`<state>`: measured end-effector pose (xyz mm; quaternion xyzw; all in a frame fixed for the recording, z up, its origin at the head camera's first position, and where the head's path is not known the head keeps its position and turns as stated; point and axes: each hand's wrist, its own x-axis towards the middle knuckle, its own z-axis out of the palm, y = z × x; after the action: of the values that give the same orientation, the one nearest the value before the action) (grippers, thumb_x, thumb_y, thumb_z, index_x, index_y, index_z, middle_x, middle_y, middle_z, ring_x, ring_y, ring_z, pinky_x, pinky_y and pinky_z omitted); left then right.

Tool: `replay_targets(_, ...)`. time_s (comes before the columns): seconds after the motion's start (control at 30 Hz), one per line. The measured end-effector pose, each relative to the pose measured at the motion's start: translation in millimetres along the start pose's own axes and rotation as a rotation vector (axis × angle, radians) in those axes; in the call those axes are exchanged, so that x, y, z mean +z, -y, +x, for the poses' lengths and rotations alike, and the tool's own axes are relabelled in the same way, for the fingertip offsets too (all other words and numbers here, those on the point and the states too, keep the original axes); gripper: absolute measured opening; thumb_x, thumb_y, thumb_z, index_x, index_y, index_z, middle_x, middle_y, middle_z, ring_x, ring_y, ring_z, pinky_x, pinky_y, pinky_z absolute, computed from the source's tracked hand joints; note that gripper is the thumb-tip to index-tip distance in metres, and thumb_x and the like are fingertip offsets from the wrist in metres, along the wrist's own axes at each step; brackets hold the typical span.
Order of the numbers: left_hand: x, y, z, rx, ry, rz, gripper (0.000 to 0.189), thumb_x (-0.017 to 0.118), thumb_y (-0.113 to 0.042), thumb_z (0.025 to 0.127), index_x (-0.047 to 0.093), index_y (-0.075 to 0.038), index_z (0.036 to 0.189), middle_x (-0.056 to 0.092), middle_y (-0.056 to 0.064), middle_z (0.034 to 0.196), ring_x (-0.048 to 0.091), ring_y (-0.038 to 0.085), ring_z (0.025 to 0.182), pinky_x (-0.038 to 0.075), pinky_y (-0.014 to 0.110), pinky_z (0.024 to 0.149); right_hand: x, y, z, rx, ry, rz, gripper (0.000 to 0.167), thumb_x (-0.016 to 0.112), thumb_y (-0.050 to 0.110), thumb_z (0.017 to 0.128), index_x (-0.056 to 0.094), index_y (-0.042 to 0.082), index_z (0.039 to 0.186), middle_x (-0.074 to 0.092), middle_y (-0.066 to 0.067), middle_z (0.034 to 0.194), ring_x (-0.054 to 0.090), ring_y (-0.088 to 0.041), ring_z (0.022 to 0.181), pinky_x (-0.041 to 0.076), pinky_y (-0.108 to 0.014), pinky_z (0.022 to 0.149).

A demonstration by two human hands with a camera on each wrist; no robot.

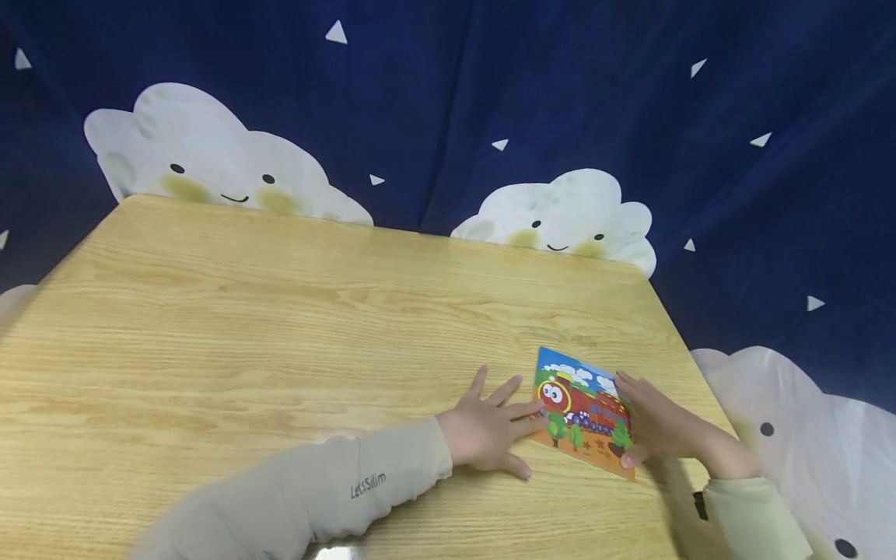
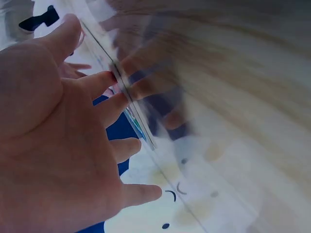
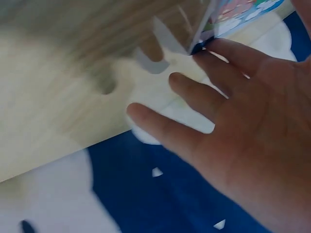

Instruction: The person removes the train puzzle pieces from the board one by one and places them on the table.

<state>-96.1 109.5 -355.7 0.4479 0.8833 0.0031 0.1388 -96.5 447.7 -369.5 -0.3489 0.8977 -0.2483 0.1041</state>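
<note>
A thin rectangular picture board (image 1: 588,416) printed with a red cartoon train lies at the right part of the wooden table, tilted in the head view. My left hand (image 1: 486,428) is spread wide beside its left edge, with fingertips reaching onto that edge. At the opposite side, my right hand (image 1: 661,424) has its thumb at the lower right corner and its fingers along the upper right edge. The right wrist view shows the fingers fairly straight, the board's corner (image 3: 197,47) at the fingertips. From the left wrist, the board (image 2: 136,121) appears almost edge-on.
The wooden table (image 1: 280,327) has a glossy top that reflects the hands. Dark blue cloth (image 1: 420,93) with white triangles hangs behind it. Smiling white clouds (image 1: 210,155) show along the table's far edge, and another cloud (image 1: 791,428) is at the right.
</note>
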Motion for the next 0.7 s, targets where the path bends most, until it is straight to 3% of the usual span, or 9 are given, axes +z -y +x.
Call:
replay_targets(0.1,1.7,7.4,-7.7,-0.004,0.000,-0.022,0.075,0.046,-0.069,0.090,0.026,-0.039,0.155,0.015,-0.020,0.160,0.000,0.018,0.150,0.000,0.055,0.116,-4,14,16.7,0.152,0.034,-0.068,0.129,0.072,0.065,0.067,0.013,-0.013,0.151,0.015,-0.045,0.147,-0.004,-0.034,0.148,-0.002,-0.042,0.118)
replay_targets(0.2,5.1,15.8,-15.6,-0.007,-0.009,-0.038,0.075,0.047,-0.068,0.090,0.026,-0.037,0.155,0.015,-0.019,0.160,-0.001,0.019,0.150,0.000,0.056,0.116,-6,31,34.6,0.312,0.080,-0.022,0.130,0.085,0.054,0.057,0.023,-0.022,0.143,0.015,-0.047,0.146,0.006,-0.063,0.135,0.009,-0.069,0.108)
replay_targets(0.27,7.3,22.6,-21.1,-0.016,-0.009,-0.037,0.075,0.047,-0.067,0.090,0.025,-0.037,0.155,0.015,-0.018,0.161,-0.002,0.018,0.149,-0.001,0.057,0.116,-6,40,45.6,0.354,0.098,-0.008,0.129,0.089,0.045,0.055,0.022,-0.022,0.143,0.013,-0.045,0.148,0.005,-0.065,0.134,0.011,-0.074,0.104)
replay_targets(0.4,11.4,38.2,-34.0,-0.030,-0.015,-0.064,0.076,0.048,-0.065,0.091,0.025,-0.035,0.156,0.014,-0.017,0.161,-0.002,0.020,0.150,-0.001,0.058,0.115,-3,53,66.4,0.354,0.108,-0.022,0.125,0.092,0.034,0.056,0.023,-0.021,0.144,0.014,-0.043,0.150,0.006,-0.065,0.134,0.014,-0.073,0.104)
replay_targets(0.7,17.6,68.9,-68.4,-0.038,-0.054,-0.166,0.075,0.051,-0.060,0.092,0.028,-0.028,0.156,0.019,-0.011,0.162,-0.001,0.028,0.150,0.000,0.063,0.113,4,68,114.1,0.333,0.151,-0.071,0.125,0.094,0.033,0.058,0.022,-0.018,0.147,0.014,-0.038,0.153,0.009,-0.060,0.138,0.018,-0.067,0.109)
